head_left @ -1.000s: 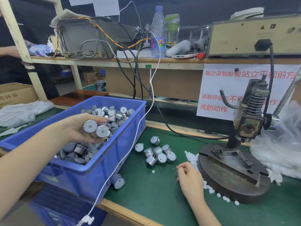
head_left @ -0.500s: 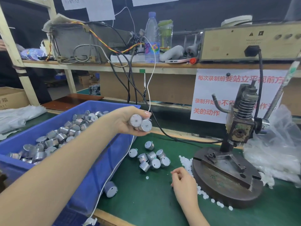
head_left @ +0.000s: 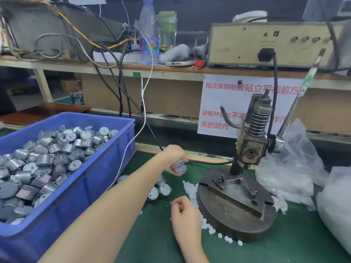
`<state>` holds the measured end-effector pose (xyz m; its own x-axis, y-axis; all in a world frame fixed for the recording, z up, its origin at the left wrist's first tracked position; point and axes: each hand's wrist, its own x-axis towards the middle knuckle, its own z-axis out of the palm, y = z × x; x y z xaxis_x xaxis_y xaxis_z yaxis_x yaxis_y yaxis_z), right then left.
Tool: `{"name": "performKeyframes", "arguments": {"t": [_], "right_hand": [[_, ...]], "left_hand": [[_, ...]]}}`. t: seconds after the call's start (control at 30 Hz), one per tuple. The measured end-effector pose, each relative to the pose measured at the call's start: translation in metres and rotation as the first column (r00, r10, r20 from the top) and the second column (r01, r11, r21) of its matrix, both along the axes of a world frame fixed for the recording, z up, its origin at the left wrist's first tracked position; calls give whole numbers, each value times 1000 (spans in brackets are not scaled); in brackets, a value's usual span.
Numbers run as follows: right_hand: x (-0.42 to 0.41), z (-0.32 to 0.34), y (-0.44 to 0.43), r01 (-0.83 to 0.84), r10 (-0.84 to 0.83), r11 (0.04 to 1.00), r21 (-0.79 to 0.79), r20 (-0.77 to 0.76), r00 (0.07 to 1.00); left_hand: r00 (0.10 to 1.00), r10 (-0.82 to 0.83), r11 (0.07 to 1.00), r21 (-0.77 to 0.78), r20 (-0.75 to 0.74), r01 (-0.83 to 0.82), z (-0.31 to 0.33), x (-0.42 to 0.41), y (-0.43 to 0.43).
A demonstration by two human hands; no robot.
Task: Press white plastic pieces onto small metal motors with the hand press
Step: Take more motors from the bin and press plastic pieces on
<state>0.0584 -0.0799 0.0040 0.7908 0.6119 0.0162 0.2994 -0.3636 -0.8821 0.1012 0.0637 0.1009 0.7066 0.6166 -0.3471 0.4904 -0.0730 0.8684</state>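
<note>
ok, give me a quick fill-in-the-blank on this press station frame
1. The left hand grips motors above the ____ mat.
2. The bin full of more motors is ____ in colour.
3. The white plastic pieces lie beside the round base of the hand ____.

Missing words: green; blue; press.

The white paper sign (head_left: 228, 103) reads in red "每次录制前要站立平视前方" and, lower down, "关的动作".
</note>
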Motion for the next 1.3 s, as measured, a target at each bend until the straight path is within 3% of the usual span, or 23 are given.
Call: {"name": "performKeyframes", "arguments": {"t": [0.07,0.13,0.2,0.23,0.4,0.47,0.57,0.7,0.8,0.93,1.03,1.1,1.13,1.2,1.23,1.3], "right_hand": [[0,0,0,1,-1,1000,4,-7,1000],[1,0,0,-2,3,1000,10,-10,1000],[2,0,1,-6,6,1000,9,-3,1000],[2,-1,1,-8,8,1000,7,3,1000],[2,0,1,-3,3,1000,1,13,1000],[1,0,1,3,-3,1000,0,9,1000],[1,-1,1,0,1,1000,-15,16,1000],[1,-1,0,6,-6,1000,-6,10,1000],[1,-1,-1,18,-18,1000,13,-6,1000],[1,-1,-3,20,-20,999,36,-8,1000],[0,-2,-3,30,-29,998,47,-14,999],[0,-2,-2,33,-33,998,50,-16,999],[0,-2,-2,36,-35,998,49,-14,999],[-1,-2,-2,36,-36,998,43,-11,999],[-1,-2,-2,34,-34,999,40,-11,999],[0,-2,-2,31,-31,999,37,-4,1000]], "left_hand": [[1000,-2,999,51,12,1,-14,7,0],[1000,-28,957,289,-12,30,-26,14,1],[985,-80,774,613,-154,159,-40,17,5],[969,-107,680,695,-222,235,-47,16,6],[832,-140,459,709,-537,535,-61,7,4],[759,-134,484,627,-637,611,-61,5,2],[733,-163,536,565,-660,628,-57,0,2],[806,-289,592,566,-516,574,-31,-19,0],[861,-343,561,653,-377,509,7,-48,3],[955,-256,519,813,-148,265,57,-105,26],[997,-74,442,897,33,3,75,-151,56],[992,91,446,888,83,-115,74,-179,80],[982,184,476,870,44,-128,70,-192,92],[931,292,582,813,-218,8,52,-212,110],[899,260,661,743,-354,102,43,-221,115],[903,89,804,565,-421,185,28,-232,114]]}}
